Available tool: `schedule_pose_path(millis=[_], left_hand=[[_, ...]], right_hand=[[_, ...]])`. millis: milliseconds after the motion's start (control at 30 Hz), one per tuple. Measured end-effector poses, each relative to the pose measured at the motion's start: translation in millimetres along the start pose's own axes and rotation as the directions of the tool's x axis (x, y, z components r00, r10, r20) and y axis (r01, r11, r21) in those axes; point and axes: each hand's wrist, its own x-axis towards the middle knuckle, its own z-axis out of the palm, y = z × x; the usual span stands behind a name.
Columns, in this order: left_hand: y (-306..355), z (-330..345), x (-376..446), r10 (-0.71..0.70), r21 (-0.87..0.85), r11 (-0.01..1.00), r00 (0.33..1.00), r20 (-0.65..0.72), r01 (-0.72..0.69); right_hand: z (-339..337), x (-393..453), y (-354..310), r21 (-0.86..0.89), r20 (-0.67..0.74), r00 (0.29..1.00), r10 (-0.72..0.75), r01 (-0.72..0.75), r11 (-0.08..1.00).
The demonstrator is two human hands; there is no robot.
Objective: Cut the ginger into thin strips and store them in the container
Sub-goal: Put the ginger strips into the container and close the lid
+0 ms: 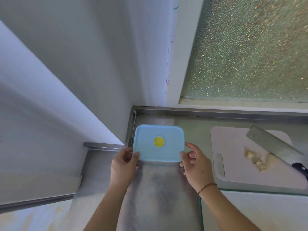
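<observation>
— What have you got hold of?

— My left hand [124,161] and right hand [194,161] each pinch a near corner of the blue-lidded container [158,143], thumbs on top, on the steel counter [160,197].

— The ginger?

— Scraps [256,158] lie far right on the cutting board [236,147], beside the cleaver [273,141].

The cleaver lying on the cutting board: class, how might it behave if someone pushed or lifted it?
The cleaver lies flat on the cutting board, so it would likely slide, not roll. Its broad metal blade suggests it is stiff and heavy for its size. Lifted by the dark handle, it would probably tip blade-down.
</observation>
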Motion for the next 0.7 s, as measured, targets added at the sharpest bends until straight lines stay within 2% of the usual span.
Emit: schedule_pose_path(millis=[67, 133, 233, 400, 600, 700], left_hand=[[3.6, 0.3, 2.0, 0.002, -0.005, 1.000, 1.000, 0.011, -0.002], [3.7, 2.3, 1.2, 0.015, 0.018, 1.000, 1.000, 0.013, -0.015], [-2.9, 5.8, -4.8, 0.020, 0.059, 0.998, 0.998, 0.052, -0.023], [-8.6, 2.8, -3.2, -0.006, 0.069, 0.998, 0.996, 0.088, 0.000], [19.1, 28.0, 10.2, 0.190, 0.171, 0.966, 0.981, 0.030, -0.193], [32.0, 48.4, 26.1, 0.060, 0.024, 0.998, 0.996, -0.069, -0.058]], right_hand=[[0.8, 0.4, -2.2, 0.064, 0.006, 0.999, 0.034, -0.035, 0.997], [0.9, 1.6, -1.8, 0.014, -0.004, 1.000, 0.000, 0.000, 1.000], [-4.3, 6.8, 3.8, -0.003, -0.005, 1.000, 0.030, -0.030, 1.000], [-20.8, 10.7, 9.9, 0.036, 0.084, 0.993, 0.077, -0.081, 0.996], [-26.9, 50.8, -9.7, -0.139, 0.002, 1.000, 0.026, -0.025, 0.990], [-13.8, 73.8, -21.8, -0.173, 0.001, 0.999, 0.051, -0.050, 0.984]])
